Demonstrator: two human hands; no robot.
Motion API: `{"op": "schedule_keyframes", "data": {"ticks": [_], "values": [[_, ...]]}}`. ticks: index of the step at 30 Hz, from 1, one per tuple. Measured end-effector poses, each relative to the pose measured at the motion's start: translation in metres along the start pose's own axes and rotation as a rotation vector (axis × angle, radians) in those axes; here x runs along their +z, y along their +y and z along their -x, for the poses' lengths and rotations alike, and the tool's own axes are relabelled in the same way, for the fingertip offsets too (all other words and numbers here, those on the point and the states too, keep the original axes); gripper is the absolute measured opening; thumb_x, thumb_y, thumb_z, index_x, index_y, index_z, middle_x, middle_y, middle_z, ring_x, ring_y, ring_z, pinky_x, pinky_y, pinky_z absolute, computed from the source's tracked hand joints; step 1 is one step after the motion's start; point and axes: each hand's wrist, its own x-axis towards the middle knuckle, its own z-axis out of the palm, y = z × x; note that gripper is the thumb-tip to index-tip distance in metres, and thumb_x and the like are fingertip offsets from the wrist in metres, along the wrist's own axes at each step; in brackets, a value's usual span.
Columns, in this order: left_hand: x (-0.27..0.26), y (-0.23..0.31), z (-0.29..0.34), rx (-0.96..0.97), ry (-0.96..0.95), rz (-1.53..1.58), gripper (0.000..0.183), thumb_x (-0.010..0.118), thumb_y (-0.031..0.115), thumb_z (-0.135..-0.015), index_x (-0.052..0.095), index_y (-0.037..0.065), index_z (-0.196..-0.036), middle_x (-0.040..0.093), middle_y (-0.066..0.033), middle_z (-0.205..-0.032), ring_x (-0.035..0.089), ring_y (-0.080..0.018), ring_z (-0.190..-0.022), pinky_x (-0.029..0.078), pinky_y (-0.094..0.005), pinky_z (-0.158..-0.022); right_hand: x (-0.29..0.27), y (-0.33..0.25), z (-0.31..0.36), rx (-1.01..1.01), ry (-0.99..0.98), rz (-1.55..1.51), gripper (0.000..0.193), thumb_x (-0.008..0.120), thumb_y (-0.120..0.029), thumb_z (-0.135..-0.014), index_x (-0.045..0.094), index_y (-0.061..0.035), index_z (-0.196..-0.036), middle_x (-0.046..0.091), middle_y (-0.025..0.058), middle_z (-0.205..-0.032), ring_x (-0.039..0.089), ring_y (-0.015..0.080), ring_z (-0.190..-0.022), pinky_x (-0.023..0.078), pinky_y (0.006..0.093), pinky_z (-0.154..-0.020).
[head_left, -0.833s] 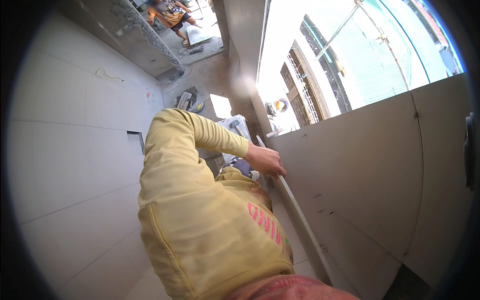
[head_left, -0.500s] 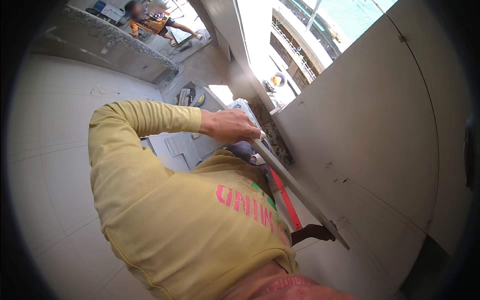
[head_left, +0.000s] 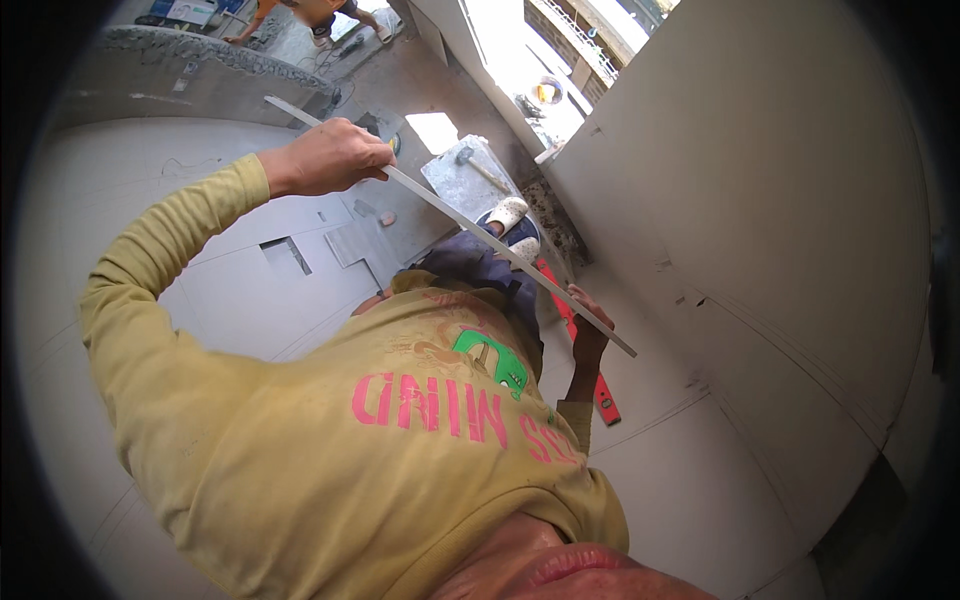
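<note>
You hold the strip (head_left: 455, 217) with both hands, out in front of your body, above your legs and shoes (head_left: 508, 212). Its long axis runs on a slant, from far left to near right. The far end sticks out past your left hand (head_left: 328, 157) and points toward the broken edge of the concrete wall (head_left: 140, 80); the near end points to the right, toward the foot of the right wall (head_left: 740, 200). You see the strip as a narrow pale line; whether one end sits higher than the other, you cannot tell.

Your left hand is closed around it close to the far end. Your right hand (head_left: 592, 312) grips it close to the near end, with fingers curled over the edge. Under that hand, the red level (head_left: 606, 400) lies on the floor, its line crossing the strip's. Beyond the strip, a hammer (head_left: 488, 174) rests on a grey slab (head_left: 437, 178), its handle pointing near and right.
</note>
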Motion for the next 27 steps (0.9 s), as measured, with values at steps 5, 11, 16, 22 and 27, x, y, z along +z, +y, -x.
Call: {"op": "schedule_keyframes", "data": {"ticks": [5, 11, 16, 22, 27], "values": [[0.069, -0.071, 0.062, -0.214, 0.041, 0.018, 0.013, 0.071, 0.01, -0.087, 0.06, 0.006, -0.093, 0.067, -0.0128, -0.081, 0.068, -0.0332, -0.08, 0.052, -0.0437, -0.072, 0.026, -0.054, -0.04, -0.237, -0.142, 0.28, 0.019, 0.076, -0.011, -0.086, 0.075, 0.0011, -0.101, 0.076, 0.0148, -0.096, 0.074, 0.0229, -0.09, 0.058, 0.0348, -0.08], [0.216, -0.123, 0.108, -0.436, 0.1, 0.166, 0.022, 0.066, 0.001, -0.084, 0.063, 0.006, -0.106, 0.071, -0.0137, -0.104, 0.067, -0.0341, -0.102, 0.054, -0.0427, -0.091, 0.066, -0.115, -0.092, -0.632, -0.456, 0.472, 0.032, 0.079, -0.014, -0.072, 0.073, 0.0032, -0.098, 0.075, 0.0158, -0.088, 0.074, 0.0313, -0.081, 0.058, 0.0382, -0.074], [0.312, -0.126, 0.104, -0.476, 0.219, 0.239, 0.023, 0.063, -0.001, -0.082, 0.064, 0.005, -0.105, 0.07, -0.0134, -0.101, 0.066, -0.034, -0.103, 0.053, -0.0428, -0.092, 0.084, -0.118, -0.114, -0.68, -0.633, 0.572, 0.027, 0.077, -0.006, -0.071, 0.073, 0.0026, -0.096, 0.073, 0.0149, -0.081, 0.071, 0.0302, -0.071, 0.057, 0.0374, -0.065], [0.37, -0.098, 0.099, -0.595, 0.31, 0.267, 0.024, 0.065, 0.002, -0.083, 0.064, 0.01, -0.105, 0.071, -0.0119, -0.108, 0.067, -0.0334, -0.105, 0.052, -0.0429, -0.093, 0.097, -0.143, -0.133, -0.723, -0.719, 0.601, 0.022, 0.072, -0.004, -0.068, 0.069, 0.002, -0.089, 0.068, 0.0108, -0.073, 0.063, 0.0243, -0.061, 0.05, 0.0347, -0.054], [0.388, -0.058, 0.086, -1.079, 0.62, 0.305, 0.03, 0.066, 0.015, -0.09, 0.063, 0.01, -0.12, 0.069, -0.0111, -0.119, 0.064, -0.0339, -0.109, 0.05, -0.0431, -0.094, 0.127, -0.138, -0.134, -0.737, -0.76, 0.664, 0.021, 0.073, -0.006, -0.068, 0.068, -0.0004, -0.087, 0.061, 0.0077, -0.064, 0.059, 0.0234, -0.058, 0.047, 0.0367, -0.051]]}}
